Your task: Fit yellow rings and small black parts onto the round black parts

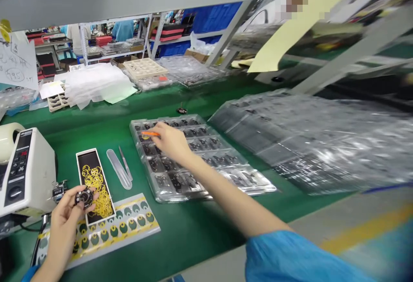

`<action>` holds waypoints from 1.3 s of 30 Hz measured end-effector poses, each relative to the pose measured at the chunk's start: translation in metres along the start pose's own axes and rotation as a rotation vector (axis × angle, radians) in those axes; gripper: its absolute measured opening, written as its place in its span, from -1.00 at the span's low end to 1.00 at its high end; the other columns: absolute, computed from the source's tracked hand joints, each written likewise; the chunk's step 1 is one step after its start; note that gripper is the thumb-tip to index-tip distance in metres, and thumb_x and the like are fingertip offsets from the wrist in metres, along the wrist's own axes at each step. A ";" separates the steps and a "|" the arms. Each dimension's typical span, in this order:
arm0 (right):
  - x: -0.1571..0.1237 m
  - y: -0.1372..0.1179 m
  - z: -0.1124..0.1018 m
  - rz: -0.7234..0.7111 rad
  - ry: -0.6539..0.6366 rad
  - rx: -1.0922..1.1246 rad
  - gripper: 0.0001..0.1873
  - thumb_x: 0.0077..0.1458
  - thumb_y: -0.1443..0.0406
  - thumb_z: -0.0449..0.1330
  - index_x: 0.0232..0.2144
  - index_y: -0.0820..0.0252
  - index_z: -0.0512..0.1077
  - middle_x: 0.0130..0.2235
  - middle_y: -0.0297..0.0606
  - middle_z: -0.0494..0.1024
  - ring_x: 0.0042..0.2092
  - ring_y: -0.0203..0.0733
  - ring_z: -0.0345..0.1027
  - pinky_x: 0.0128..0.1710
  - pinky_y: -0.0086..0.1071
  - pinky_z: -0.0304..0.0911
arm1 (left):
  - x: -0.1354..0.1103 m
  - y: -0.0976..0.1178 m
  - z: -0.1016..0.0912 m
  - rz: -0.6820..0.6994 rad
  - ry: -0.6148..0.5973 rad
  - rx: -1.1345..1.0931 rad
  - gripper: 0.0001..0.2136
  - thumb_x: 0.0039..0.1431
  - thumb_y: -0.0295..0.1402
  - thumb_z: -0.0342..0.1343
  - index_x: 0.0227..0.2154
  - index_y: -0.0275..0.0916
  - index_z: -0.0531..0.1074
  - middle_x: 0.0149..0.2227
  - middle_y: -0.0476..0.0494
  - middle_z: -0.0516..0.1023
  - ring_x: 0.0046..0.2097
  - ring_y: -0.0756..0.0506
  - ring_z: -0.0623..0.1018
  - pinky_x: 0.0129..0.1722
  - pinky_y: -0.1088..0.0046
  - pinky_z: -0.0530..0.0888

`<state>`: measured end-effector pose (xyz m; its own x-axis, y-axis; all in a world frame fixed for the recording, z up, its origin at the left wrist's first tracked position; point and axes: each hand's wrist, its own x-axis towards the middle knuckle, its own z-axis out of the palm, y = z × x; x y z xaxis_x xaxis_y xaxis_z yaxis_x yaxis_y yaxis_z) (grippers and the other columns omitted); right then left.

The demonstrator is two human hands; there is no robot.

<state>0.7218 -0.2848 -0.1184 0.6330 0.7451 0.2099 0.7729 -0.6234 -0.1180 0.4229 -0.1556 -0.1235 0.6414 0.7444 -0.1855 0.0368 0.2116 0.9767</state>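
Left hand: fingertips pinch a round black part, at the edge of a card of yellow rings.
Right hand: closed on an orange stick, over the clear tray.

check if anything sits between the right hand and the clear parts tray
Nothing visible does: the right hand is over the clear tray, an orange stick in its fingers. The left hand holds a round black part aside.

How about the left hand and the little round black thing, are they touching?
Touching. The head view shows the left hand pinching the round black thing in its fingertips; the right hand holds an orange stick.
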 end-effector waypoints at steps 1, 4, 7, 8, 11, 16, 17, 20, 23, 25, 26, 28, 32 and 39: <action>0.016 0.013 -0.002 0.001 -0.030 -0.024 -0.68 0.17 0.44 0.01 -0.16 0.26 0.53 -0.14 -0.08 0.49 -0.20 -0.10 0.42 -0.35 -0.40 0.17 | 0.001 0.000 0.000 -0.004 -0.018 0.009 -0.67 0.02 -0.16 0.26 -0.18 -0.20 0.48 -0.16 -0.16 0.63 -0.11 -0.24 0.61 -0.12 0.25 0.59; 0.053 0.036 -0.004 -0.051 -0.141 -0.067 -0.70 0.13 0.45 0.05 -0.24 0.26 0.58 -0.15 -0.09 0.51 -0.21 -0.10 0.42 -0.34 -0.41 0.15 | 0.007 -0.001 0.001 -0.022 -0.065 0.038 -0.63 -0.03 -0.14 0.28 -0.19 -0.22 0.47 -0.15 -0.18 0.62 -0.10 -0.26 0.61 -0.14 0.24 0.59; 0.075 0.042 -0.006 -0.101 -0.215 -0.080 -0.68 0.12 0.46 0.06 -0.21 0.20 0.58 -0.12 -0.14 0.53 -0.15 -0.11 0.42 -0.29 -0.44 0.14 | 0.011 -0.004 0.000 -0.033 -0.077 0.043 -0.62 -0.03 -0.15 0.27 -0.18 -0.24 0.45 -0.13 -0.22 0.61 -0.10 -0.25 0.61 -0.14 0.26 0.58; 0.078 0.043 -0.008 -0.101 -0.225 -0.082 -0.68 0.13 0.45 0.05 -0.18 0.21 0.57 -0.10 -0.14 0.53 -0.13 -0.10 0.42 -0.29 -0.44 0.14 | 0.012 -0.005 0.000 -0.028 -0.073 0.039 -0.62 -0.01 -0.15 0.26 -0.17 -0.25 0.44 -0.13 -0.23 0.61 -0.10 -0.25 0.61 -0.14 0.27 0.57; 0.081 0.046 -0.012 -0.070 -0.251 -0.079 -0.73 0.17 0.33 0.08 -0.16 0.25 0.54 -0.11 -0.10 0.55 -0.13 -0.06 0.42 -0.32 -0.43 0.13 | 0.012 -0.007 -0.003 -0.028 -0.081 0.028 -0.65 0.05 -0.15 0.22 -0.15 -0.23 0.43 -0.11 -0.23 0.60 -0.07 -0.24 0.60 -0.13 0.29 0.56; 0.067 0.049 -0.005 -0.060 -0.363 -0.024 -0.77 0.04 0.22 0.25 -0.24 0.19 0.54 -0.29 -0.20 0.60 -0.28 -0.09 0.44 -0.43 -0.44 0.09 | 0.010 -0.005 -0.006 -0.063 -0.123 0.021 -0.70 0.07 -0.19 0.21 -0.15 -0.19 0.44 -0.10 -0.18 0.60 -0.05 -0.23 0.59 -0.13 0.28 0.56; 0.064 0.049 -0.002 -0.055 -0.367 -0.011 -0.77 0.04 0.22 0.25 -0.25 0.21 0.53 -0.30 -0.18 0.60 -0.28 -0.09 0.44 -0.44 -0.43 0.08 | 0.010 -0.005 -0.006 -0.060 -0.124 0.020 -0.70 0.07 -0.20 0.22 -0.15 -0.19 0.44 -0.10 -0.18 0.60 -0.05 -0.23 0.58 -0.13 0.28 0.56; 0.055 0.049 0.010 -0.029 -0.353 0.037 -0.80 0.06 0.25 0.21 -0.29 0.25 0.53 -0.30 -0.14 0.59 -0.28 -0.09 0.43 -0.42 -0.43 0.09 | 0.009 -0.004 -0.005 -0.035 -0.111 0.017 -0.69 0.07 -0.19 0.21 -0.14 -0.20 0.44 -0.10 -0.19 0.60 -0.05 -0.25 0.58 -0.14 0.26 0.57; 0.050 0.049 0.019 -0.014 -0.335 0.105 -0.84 0.08 0.29 0.16 -0.35 0.25 0.52 -0.36 -0.19 0.58 -0.34 -0.16 0.41 -0.41 -0.45 0.10 | 0.010 -0.005 -0.005 -0.023 -0.098 0.021 -0.66 0.05 -0.17 0.21 -0.15 -0.23 0.43 -0.11 -0.21 0.60 -0.06 -0.27 0.58 -0.15 0.22 0.58; 0.048 0.050 0.022 -0.003 -0.317 0.147 -0.85 0.06 0.31 0.14 -0.40 0.24 0.50 -0.42 -0.22 0.56 -0.40 -0.19 0.37 -0.43 -0.46 0.09 | 0.011 -0.006 -0.005 -0.025 -0.107 0.037 -0.67 0.06 -0.17 0.20 -0.15 -0.24 0.43 -0.10 -0.22 0.59 -0.05 -0.27 0.58 -0.13 0.22 0.57; 0.048 0.051 0.022 0.004 -0.305 0.166 -0.86 0.05 0.32 0.14 -0.43 0.24 0.50 -0.45 -0.24 0.54 -0.42 -0.20 0.35 -0.44 -0.45 0.07 | 0.012 -0.006 -0.006 -0.022 -0.113 0.045 -0.67 0.07 -0.18 0.19 -0.15 -0.24 0.43 -0.09 -0.22 0.59 -0.04 -0.26 0.58 -0.12 0.22 0.57; 0.048 0.054 0.019 0.017 -0.277 0.205 -0.87 0.02 0.32 0.14 -0.47 0.24 0.48 -0.49 -0.27 0.51 -0.45 -0.22 0.32 -0.46 -0.45 0.05 | 0.012 -0.007 -0.007 -0.014 -0.131 0.055 -0.69 0.10 -0.20 0.17 -0.13 -0.23 0.42 -0.08 -0.22 0.58 -0.04 -0.24 0.58 -0.09 0.24 0.56; 0.043 0.047 0.003 0.032 -0.213 0.296 -0.84 0.02 0.30 0.12 -0.51 0.27 0.44 -0.56 -0.30 0.42 -0.50 -0.24 0.24 -0.49 -0.43 0.02 | 0.012 -0.007 -0.007 0.018 -0.107 0.031 -0.68 0.10 -0.21 0.17 -0.13 -0.26 0.41 -0.11 -0.24 0.59 -0.05 -0.23 0.58 -0.10 0.24 0.57; -0.007 -0.064 -0.003 -0.259 -0.295 0.563 -0.80 0.17 0.28 0.08 -0.38 0.23 0.48 -0.43 -0.33 0.53 -0.45 -0.28 0.33 -0.44 -0.46 0.14 | 0.009 -0.008 -0.002 0.252 0.122 -0.127 -0.72 0.14 -0.28 0.17 -0.10 -0.21 0.38 -0.06 -0.19 0.55 -0.01 -0.18 0.56 -0.01 0.24 0.54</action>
<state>0.6681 -0.2508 -0.1092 0.3478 0.9369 0.0355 0.7553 -0.2575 -0.6027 0.4263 -0.1492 -0.1329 0.5216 0.8522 0.0414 -0.2126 0.0828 0.9736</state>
